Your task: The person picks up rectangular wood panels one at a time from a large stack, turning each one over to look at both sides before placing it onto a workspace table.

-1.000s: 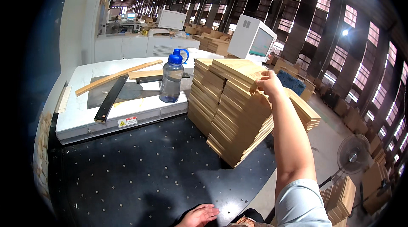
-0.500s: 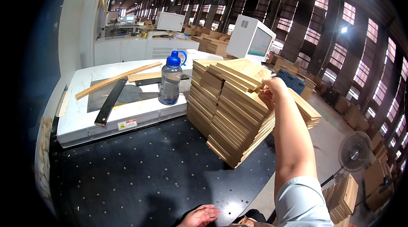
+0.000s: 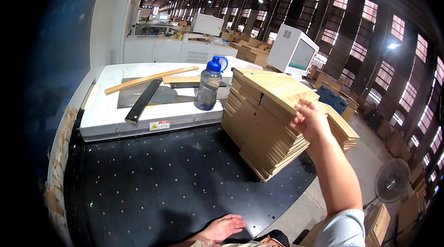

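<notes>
A tall stack of flat wooden boards (image 3: pixel 270 120) stands on the black table (image 3: pixel 152 177), its sides slightly uneven. Beside the stack's upper right corner is my right hand (image 3: pixel 311 118), fingers bent and a little apart. I see nothing held in it; whether the fingertips touch the boards is hard to tell. My left hand (image 3: pixel 225 227) is low over the table's near edge, palm turned partly up, fingers stretched out and nothing in them.
Left of the stack, a clear bottle with a blue lid (image 3: pixel 208 85) stands on a white machine top (image 3: pixel 99 120), with wooden strips (image 3: pixel 152 79) and a black bar (image 3: pixel 144 101). A monitor (image 3: pixel 293 52) rises behind. A fan (image 3: pixel 391 181) stands at right, near more boards (image 3: pixel 378 224).
My right hand has come off the top boards toward me, its fingers loosening. The upper boards now lie more evenly on the stack. The view has shifted left; my left hand stays low and open.
</notes>
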`<state>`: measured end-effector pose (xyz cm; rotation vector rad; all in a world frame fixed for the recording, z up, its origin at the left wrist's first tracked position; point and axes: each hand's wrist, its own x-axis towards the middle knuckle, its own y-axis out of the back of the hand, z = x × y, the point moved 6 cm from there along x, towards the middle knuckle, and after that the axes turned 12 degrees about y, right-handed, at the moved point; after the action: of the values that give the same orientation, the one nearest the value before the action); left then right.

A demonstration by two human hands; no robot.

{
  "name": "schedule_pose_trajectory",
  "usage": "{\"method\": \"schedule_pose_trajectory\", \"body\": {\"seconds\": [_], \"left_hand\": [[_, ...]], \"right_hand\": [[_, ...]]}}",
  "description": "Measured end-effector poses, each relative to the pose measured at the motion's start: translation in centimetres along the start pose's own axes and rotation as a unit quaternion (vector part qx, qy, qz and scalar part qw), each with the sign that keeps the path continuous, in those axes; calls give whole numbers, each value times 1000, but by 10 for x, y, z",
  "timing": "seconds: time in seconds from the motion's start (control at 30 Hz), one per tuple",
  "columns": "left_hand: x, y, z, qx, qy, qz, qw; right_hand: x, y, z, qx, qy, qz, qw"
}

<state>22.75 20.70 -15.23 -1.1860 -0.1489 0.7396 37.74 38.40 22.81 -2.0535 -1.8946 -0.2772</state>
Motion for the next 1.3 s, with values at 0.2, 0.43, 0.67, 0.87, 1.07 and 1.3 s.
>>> {"method": "schedule_pose_trajectory", "body": {"seconds": [0.2, 0.43, 0.67, 0.87, 1.07, 1.3], "left_hand": [[-17, -21, 30, 12, -111, -15, 994], [-65, -148, 153, 0, -299, -175, 938], [-106, -48, 109, -47, -324, -17, 945], [-177, -7, 76, -64, -355, 16, 933], [-225, 26, 33, -33, -374, 90, 923], [-222, 31, 25, 8, -347, 126, 929]], "right_hand": [[-97, -40, -12, 190, 1, -47, 981], [-186, -69, 58, 113, 8, -104, 988], [-246, -40, 129, 97, 40, -295, 950], [-206, 49, 170, 264, -51, -40, 962], [-213, 45, 189, 301, -128, -112, 938], [-243, 68, 221, 237, -172, -85, 952]]}}
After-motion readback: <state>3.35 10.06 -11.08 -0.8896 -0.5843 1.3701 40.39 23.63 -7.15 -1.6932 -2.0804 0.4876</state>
